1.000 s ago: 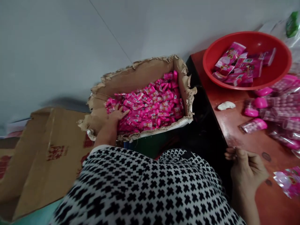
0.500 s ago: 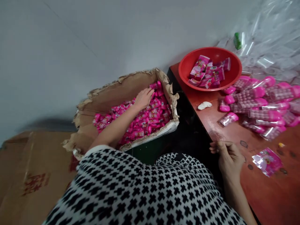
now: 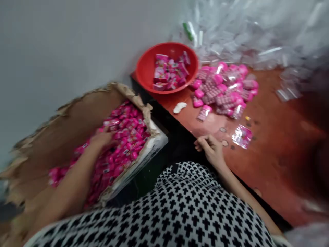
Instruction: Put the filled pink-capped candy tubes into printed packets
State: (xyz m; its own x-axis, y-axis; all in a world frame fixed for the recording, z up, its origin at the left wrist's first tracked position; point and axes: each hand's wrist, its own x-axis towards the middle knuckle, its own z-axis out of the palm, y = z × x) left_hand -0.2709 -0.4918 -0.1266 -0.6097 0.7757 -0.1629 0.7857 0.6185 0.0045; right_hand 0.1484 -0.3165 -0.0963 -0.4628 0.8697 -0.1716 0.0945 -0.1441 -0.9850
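Pink wrapped sweets (image 3: 125, 137) fill a torn cardboard box (image 3: 64, 144); the left hand's (image 3: 101, 139) fingers dig among them, their spread too blurred to tell. The right hand's (image 3: 212, 149) fingers curl narrowly, holding nothing visible, beside the edge of a red-brown table (image 3: 269, 171).

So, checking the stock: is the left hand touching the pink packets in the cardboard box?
Touching: the head view shows the left hand pressed onto the pink packets inside the cardboard box.

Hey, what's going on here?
A person has their left hand down among small pink wrapped packets in a torn cardboard box. Their right hand is curled at the edge of a reddish table, near a loose pink packet. A red basin of pink packs and a heap of pink-capped clear packs sit on the table.
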